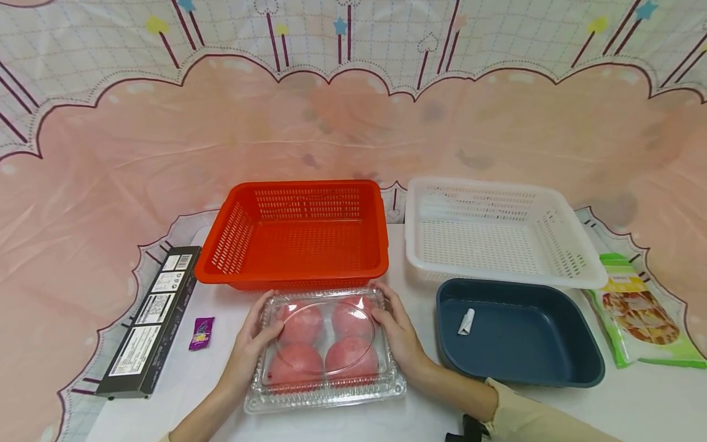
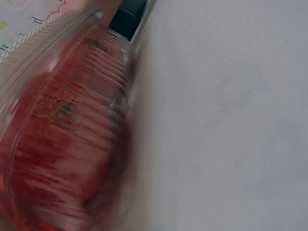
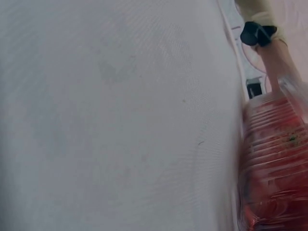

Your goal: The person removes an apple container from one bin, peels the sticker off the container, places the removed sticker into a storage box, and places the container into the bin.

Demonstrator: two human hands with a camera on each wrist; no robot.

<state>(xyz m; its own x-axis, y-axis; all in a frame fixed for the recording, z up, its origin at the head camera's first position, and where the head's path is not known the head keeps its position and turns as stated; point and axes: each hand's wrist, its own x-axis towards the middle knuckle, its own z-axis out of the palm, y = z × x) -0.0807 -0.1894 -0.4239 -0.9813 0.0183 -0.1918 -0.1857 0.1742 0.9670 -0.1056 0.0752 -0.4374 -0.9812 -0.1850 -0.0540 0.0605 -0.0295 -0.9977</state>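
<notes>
In the head view, a clear plastic clamshell box [image 1: 326, 398] with several round red fruits [image 1: 301, 325] inside is low in the middle, its lid closed. My left hand [image 1: 248, 341] grips its left side, thumb over the lid's edge. On the opposite side my right hand [image 1: 400, 337] holds it the same way. The box's ribbed side wall [image 2: 103, 91] fills the left part of the left wrist view, with red fruit [image 2: 62, 149] behind it. The right wrist view catches the box [image 3: 274, 163] at its right edge, and the other arm [image 3: 279, 57] beyond.
Behind the box is a red basket [image 1: 309, 245], with a white basket [image 1: 480, 245] to its right. A dark blue tray [image 1: 536, 344] holds a small white wrapped piece [image 1: 466, 321]. At far right lies a green food bag [image 1: 643, 316]; at left, a purple packet [image 1: 201, 333] and long black box [image 1: 151, 322].
</notes>
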